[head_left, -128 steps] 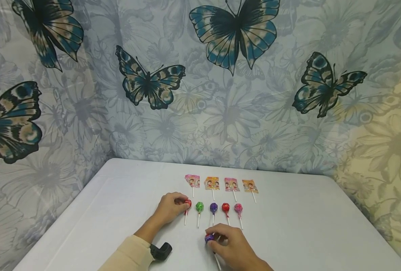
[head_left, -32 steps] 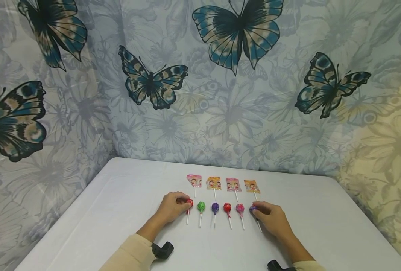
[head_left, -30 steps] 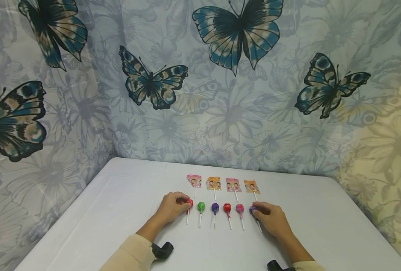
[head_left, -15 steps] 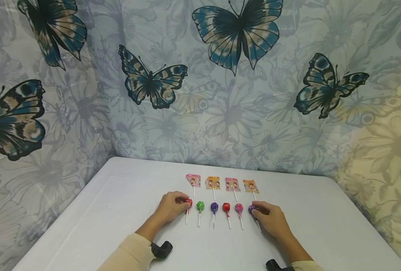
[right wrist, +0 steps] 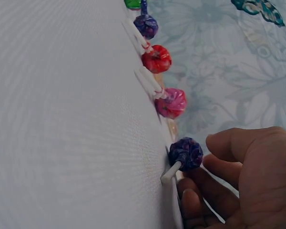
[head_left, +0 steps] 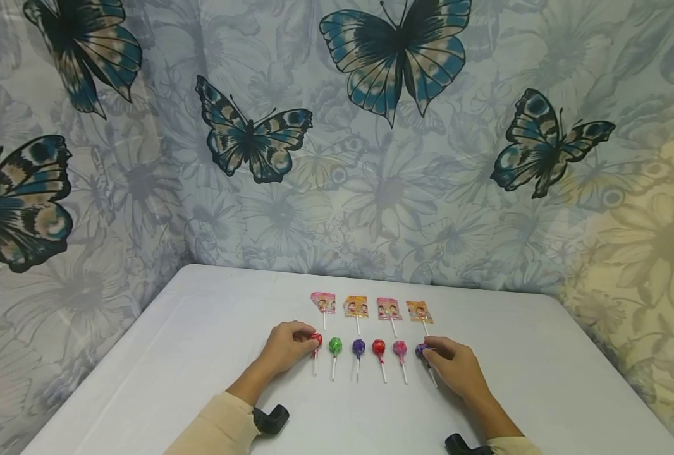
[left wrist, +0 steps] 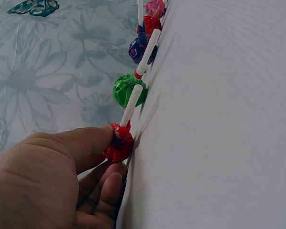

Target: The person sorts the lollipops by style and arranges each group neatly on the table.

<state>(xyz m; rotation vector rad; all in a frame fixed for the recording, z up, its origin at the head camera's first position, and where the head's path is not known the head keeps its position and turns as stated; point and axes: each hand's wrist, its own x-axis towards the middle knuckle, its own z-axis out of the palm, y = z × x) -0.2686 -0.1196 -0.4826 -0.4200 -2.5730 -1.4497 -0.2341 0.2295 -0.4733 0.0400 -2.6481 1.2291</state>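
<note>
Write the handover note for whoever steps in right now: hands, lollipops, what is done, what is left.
Left hand: thumb and fingers touch the red lollipop at the left end of the near row.
Right hand: fingers curled beside the purple lollipop at the right end; actual grip unclear.
Done: six round lollipops lie in a row, sticks toward the person; behind them four flat wrapped lollipops form a second row on the white table.
Left: probably only letting go of both end lollipops.
</note>
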